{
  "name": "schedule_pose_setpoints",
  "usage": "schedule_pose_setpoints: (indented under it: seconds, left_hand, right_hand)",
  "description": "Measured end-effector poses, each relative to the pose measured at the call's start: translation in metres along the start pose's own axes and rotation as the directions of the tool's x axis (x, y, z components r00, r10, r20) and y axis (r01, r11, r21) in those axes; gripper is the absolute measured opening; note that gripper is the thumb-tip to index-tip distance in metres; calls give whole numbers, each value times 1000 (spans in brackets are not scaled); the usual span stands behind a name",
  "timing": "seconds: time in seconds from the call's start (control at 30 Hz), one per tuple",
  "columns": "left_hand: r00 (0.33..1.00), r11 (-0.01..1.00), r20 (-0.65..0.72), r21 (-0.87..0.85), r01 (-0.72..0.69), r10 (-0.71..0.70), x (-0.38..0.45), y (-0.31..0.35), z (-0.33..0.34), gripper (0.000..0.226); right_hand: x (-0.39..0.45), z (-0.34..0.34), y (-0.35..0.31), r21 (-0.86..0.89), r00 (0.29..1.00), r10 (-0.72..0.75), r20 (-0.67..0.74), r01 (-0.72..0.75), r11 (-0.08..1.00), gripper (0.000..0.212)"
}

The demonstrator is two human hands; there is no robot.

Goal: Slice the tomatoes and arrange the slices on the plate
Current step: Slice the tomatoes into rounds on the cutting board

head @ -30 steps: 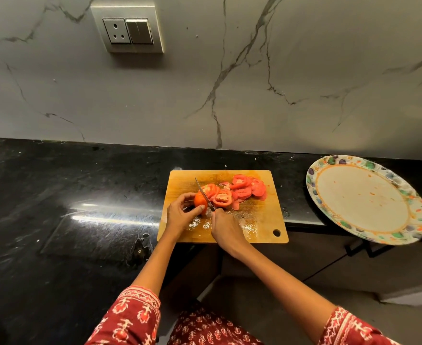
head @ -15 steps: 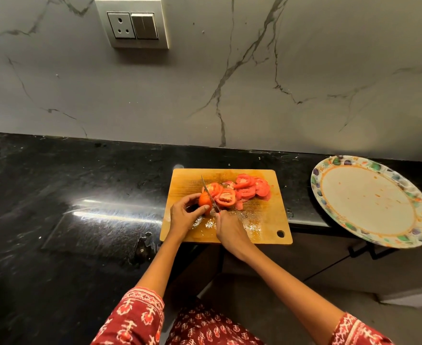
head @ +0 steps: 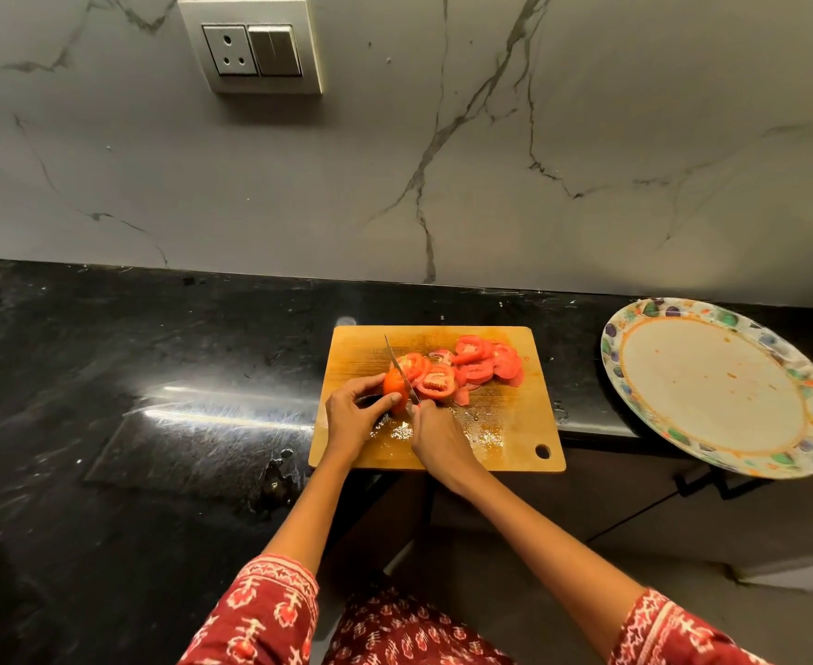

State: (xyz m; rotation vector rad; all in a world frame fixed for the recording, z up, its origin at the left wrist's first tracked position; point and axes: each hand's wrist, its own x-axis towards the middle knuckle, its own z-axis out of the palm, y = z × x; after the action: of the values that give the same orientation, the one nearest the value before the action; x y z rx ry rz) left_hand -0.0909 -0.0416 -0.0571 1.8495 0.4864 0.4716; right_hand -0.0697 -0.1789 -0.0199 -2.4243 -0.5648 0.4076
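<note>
Tomato piece [head: 393,383]: uncut remainder, orange-red, on the left part of the cutting board; cut face turned right toward the slices.
Worktop [head: 155,376]: black polished stone, grey veined wall behind.
Wall socket [head: 250,49]: on the wall, upper left.
Left hand [head: 352,415]: fingers [head: 366,381] curled over the tomato piece, thumb against its near side, pinching it in place.
Knife [head: 400,369]: blade stands against the cut face; long axis runs from the near handle to a tip pointing away and slightly left.
Right hand [head: 436,436]: fingers wrapped round the knife handle, which is mostly hidden.
Cutting board [head: 505,424]: wooden, rectangular, hanging hole at near right corner; wet with juice and seeds near the hands.
Tomato slices [head: 472,367]: overlapping heap right of the blade, on the far half of the board.
Plate [head: 711,381]: patterned rim, well right of the board, its near edge overhanging the worktop; only small smears on it.
</note>
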Motion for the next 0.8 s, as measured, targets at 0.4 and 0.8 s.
schedule_pose_setpoints:
  seconds: [0.4, 0.8]
  left_hand:
    - [997, 997, -53, -61, 51, -54, -3, 0, 0, 40]
    - [997, 998, -71, -62, 28, -32, -4, -3, 0, 37]
  right_hand:
    - [5, 3, -6, 19, 1000, -13, -3, 13, 1000, 34]
    - [-4, 10, -3, 23, 1000, 11, 12, -11, 1000, 34]
